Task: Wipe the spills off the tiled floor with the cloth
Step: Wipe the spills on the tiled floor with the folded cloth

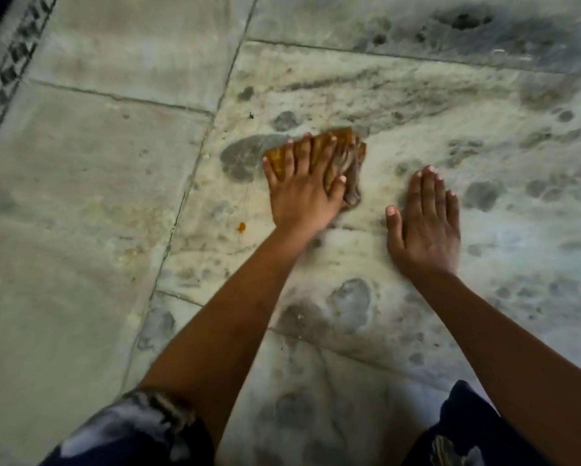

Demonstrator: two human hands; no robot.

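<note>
Two hands: both are down on the floor with straight fingers, and neither curls round anything.
Pressing hand: the left hand (pixel 299 193) lies spread flat on top of the cloth and presses it to the tile. Its fingers are splayed and the thumb lies out across the fabric.
Task's thing: the cloth (pixel 342 138) is orange-brown and crumpled, pinned under the left palm and fingers. Its edges show past the fingertips, and the thumb side looks greyer.
Resting hand: the right hand (pixel 423 230) is palm down on bare tile, fingers together and thumb held apart. It is near the cloth on its right, not touching it.
Arms: both forearms are bare and reach forward from the bottom of the view.
Spill: a small orange blob (pixel 241 227) sits on the tile just left of the left wrist, apart from the cloth.
Damp mark: a grey patch (pixel 242 156) meets the cloth's left edge.
Speck: a dark speck (pixel 250 115) lies beyond the cloth.
Surface: the tiled floor (pixel 97 196) is pale and marbled, crossed by grout lines, with grey blotches and smears on the right.
Edge: a patterned border strip (pixel 10 72) runs along the upper left.
Clothing: dark patterned fabric (pixel 131 428), blurred, shows at the bottom.
</note>
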